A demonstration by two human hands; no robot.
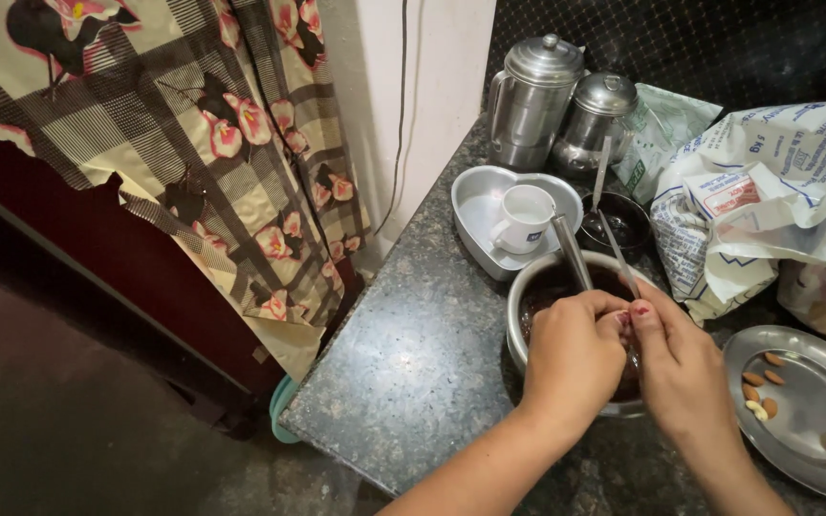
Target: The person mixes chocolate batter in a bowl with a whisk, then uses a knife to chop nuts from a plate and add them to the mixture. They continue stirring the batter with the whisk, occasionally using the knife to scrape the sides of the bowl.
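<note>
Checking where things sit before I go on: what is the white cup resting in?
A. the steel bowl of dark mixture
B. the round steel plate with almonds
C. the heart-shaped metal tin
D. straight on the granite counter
C: the white cup stands inside the heart-shaped metal tin, behind the steel bowl that both hands work over; the steel plate holds only nuts.

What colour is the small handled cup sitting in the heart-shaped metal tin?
White; the small handled cup shows best in the head view.
</note>
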